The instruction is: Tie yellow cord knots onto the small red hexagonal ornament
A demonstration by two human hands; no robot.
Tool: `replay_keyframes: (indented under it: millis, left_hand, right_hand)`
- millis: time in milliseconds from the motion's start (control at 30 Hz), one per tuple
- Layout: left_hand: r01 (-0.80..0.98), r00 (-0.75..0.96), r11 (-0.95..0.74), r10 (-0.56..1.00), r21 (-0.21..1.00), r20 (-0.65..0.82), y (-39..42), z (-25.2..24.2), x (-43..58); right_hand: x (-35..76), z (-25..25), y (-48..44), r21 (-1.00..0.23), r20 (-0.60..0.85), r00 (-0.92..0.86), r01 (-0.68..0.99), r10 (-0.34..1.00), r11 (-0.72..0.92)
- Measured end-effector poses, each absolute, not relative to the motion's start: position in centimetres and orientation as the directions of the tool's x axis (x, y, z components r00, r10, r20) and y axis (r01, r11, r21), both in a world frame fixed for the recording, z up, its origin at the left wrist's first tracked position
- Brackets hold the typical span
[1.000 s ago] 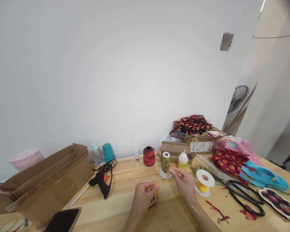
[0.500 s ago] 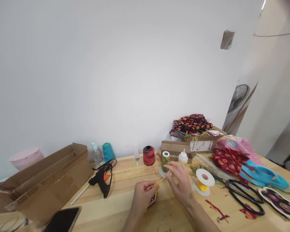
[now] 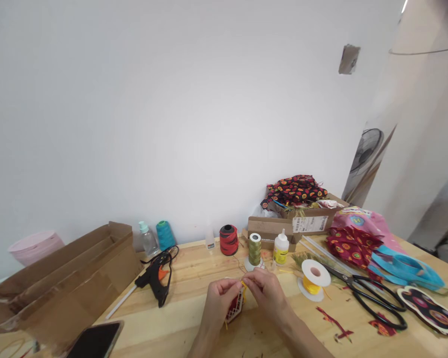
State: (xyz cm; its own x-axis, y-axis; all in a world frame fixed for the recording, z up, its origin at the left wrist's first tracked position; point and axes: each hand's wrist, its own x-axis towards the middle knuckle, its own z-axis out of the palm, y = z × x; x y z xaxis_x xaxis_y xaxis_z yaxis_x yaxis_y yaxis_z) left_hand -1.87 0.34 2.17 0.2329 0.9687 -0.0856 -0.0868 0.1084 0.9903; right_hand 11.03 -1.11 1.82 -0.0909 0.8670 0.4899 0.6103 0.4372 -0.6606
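Note:
My left hand (image 3: pixel 221 301) and my right hand (image 3: pixel 264 291) meet at the front middle of the table, thumbs and fingertips pinched close together. Between them runs a thin yellow cord (image 3: pixel 244 287), gripped by both. Below my fingers is a small piece with a pale lattice edge and a dark red middle (image 3: pixel 236 309), partly hidden by my left hand. A short yellow end hangs beneath it. To the right of my right hand stands a white spool of yellow cord (image 3: pixel 315 276).
Behind my hands stand an olive thread spool (image 3: pixel 254 249), a glue bottle (image 3: pixel 281 247) and a red-black thread cone (image 3: pixel 229 241). Black-handled scissors (image 3: pixel 377 298) and fabric scraps (image 3: pixel 334 323) lie right. A glue gun (image 3: pixel 159 276), phone (image 3: pixel 95 340) and cardboard box (image 3: pixel 74 278) are left.
My right hand has moved left and down to meet my left hand, its fingers closing on the yellow cord. The glue bottle and more of the lattice-edged piece now show.

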Motion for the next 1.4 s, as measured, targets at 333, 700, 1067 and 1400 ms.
replay_keyframes:
  millis: [333,700,1067,1400]
  left_hand:
    - [-0.058,0.214,0.094,0.974,0.994,-0.079,0.3,1.7,-1.9]
    - [-0.073,0.21,0.052,0.977,0.996,-0.036,0.0,2.3,-1.9]
    - [-0.056,0.278,0.012,0.961,0.998,0.005,0.5,1.8,-2.5]
    - [-0.066,0.257,0.051,0.966,0.996,-0.032,0.6,1.4,-2.1]
  right_hand:
    - [10.9,1.5,-1.3,-0.592,0.538,-0.085,0.67,0.839,0.448]
    - [10.6,1.3,-1.4,-0.67,0.586,0.074,0.605,0.807,0.431]
    - [10.6,1.2,-1.0,-0.75,0.5,0.02,0.51,0.866,0.422]
    - [10.6,1.1,-1.3,-0.684,0.551,-0.004,0.569,0.834,0.455]
